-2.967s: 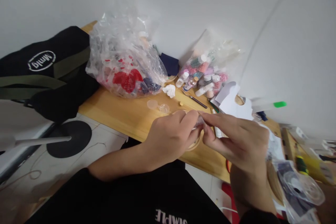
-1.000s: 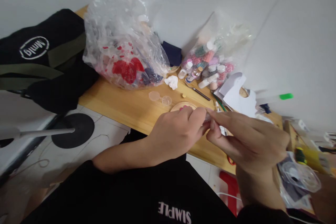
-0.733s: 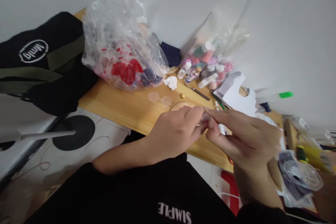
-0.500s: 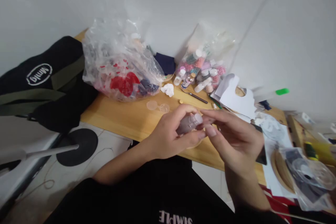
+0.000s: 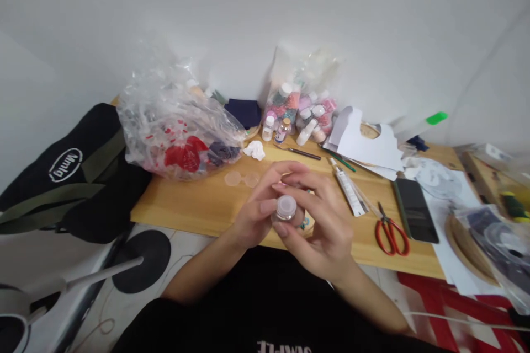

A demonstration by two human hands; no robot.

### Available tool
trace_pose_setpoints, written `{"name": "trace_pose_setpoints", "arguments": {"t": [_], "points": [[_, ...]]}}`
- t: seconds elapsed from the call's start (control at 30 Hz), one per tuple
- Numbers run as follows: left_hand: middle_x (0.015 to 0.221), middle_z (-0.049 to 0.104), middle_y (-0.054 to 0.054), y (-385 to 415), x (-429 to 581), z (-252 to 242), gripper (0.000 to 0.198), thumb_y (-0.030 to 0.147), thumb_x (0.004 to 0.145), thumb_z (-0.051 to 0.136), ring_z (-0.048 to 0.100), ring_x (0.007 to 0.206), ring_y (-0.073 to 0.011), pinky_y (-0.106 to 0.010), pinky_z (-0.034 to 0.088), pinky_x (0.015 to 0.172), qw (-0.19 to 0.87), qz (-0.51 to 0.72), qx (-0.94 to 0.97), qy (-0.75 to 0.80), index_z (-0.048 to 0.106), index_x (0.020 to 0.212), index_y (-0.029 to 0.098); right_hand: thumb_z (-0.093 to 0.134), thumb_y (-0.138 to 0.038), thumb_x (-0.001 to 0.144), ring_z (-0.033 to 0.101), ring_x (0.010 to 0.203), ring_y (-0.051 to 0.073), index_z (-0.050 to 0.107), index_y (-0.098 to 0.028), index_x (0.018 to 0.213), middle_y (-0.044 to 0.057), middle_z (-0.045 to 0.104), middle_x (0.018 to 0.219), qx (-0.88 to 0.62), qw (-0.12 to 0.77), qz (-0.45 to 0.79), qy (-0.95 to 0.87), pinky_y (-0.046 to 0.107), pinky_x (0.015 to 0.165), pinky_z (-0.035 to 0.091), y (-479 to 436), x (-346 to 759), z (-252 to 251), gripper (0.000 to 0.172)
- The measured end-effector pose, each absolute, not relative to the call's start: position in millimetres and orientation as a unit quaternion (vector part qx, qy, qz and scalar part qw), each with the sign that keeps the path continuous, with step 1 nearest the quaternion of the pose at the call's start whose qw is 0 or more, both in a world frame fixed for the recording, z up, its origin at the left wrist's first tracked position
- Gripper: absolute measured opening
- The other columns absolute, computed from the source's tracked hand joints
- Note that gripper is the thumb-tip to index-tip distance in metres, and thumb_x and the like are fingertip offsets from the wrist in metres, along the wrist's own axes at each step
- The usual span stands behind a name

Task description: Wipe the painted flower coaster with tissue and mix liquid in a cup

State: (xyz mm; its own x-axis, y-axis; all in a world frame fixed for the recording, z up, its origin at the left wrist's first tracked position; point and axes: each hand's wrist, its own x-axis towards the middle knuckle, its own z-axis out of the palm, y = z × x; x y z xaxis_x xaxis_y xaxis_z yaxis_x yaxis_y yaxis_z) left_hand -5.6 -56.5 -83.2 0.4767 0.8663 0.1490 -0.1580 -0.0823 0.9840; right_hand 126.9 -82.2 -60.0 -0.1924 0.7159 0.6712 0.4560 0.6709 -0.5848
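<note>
- White and translucent, the top sits on the small bottle; that much looks done, though whether it is pressed fully home cannot be told; the bottle is not yet set down.
- Both hands are together, clamped lightly on the bottle; the left hand has its thumb against one side, the right hand curls round the other with its thumb at the near side.
- The bottle is above the near part of the worktop, its top tilted toward the camera; the body is mostly hidden by fingers, so its contents cannot be made out.
- Beyond the hands lie a white crumpled lump, a dark-handled tool and other small bottles, one white-capped, one gold-capped; to the right, a white tube, red-handled scissors and a phone.
</note>
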Motion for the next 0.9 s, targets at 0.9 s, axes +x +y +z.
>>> {"name": "trace_pose_setpoints", "arguments": {"t": [0.9], "points": [[0.112, 0.068, -0.011, -45.1, -15.1, -74.8, 0.049, 0.058, 0.097, 0.045, 0.066, 0.104, -0.0254, -0.044, 0.057, 0.087, 0.234, 0.478, 0.792, 0.3, 0.049, 0.132, 0.024, 0.059, -0.017, 0.089, 0.071, 0.097, 0.023, 0.057, -0.021, 0.116, 0.007, 0.073, 0.1, -0.41, 0.488, 0.125, -0.761, 0.04, 0.085, 0.059, -90.5, 153.2, -61.8, 0.027]]}}
